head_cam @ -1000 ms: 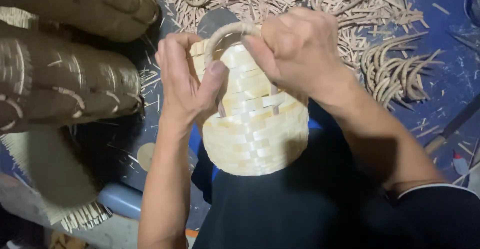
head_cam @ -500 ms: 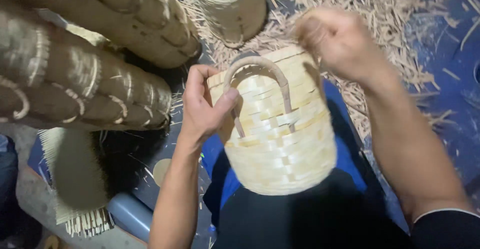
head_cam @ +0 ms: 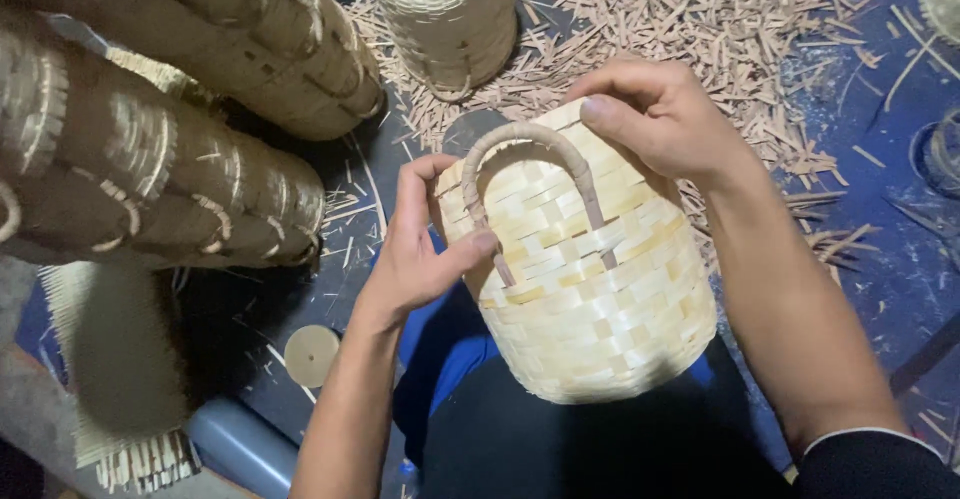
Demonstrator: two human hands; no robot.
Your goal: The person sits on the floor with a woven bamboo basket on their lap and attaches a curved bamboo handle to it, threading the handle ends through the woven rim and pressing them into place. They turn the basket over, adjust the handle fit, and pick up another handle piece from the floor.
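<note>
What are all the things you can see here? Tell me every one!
Woven basket with handle: one, pale yellow, middle, resting on the person's lap.
Handle: one, tan loop, on the side of that basket facing the camera.
Second basket: one, pale, top centre on the floor.
Stacked baskets: several, darker tan, lying at left.
Strip scraps: many, light tan, scattered at top right.
Round disc: one, tan, lower left floor.
Floor: dark blue, right side.
Left hand: grips the basket's left side.
Right hand: holds the basket's upper edge.
</note>
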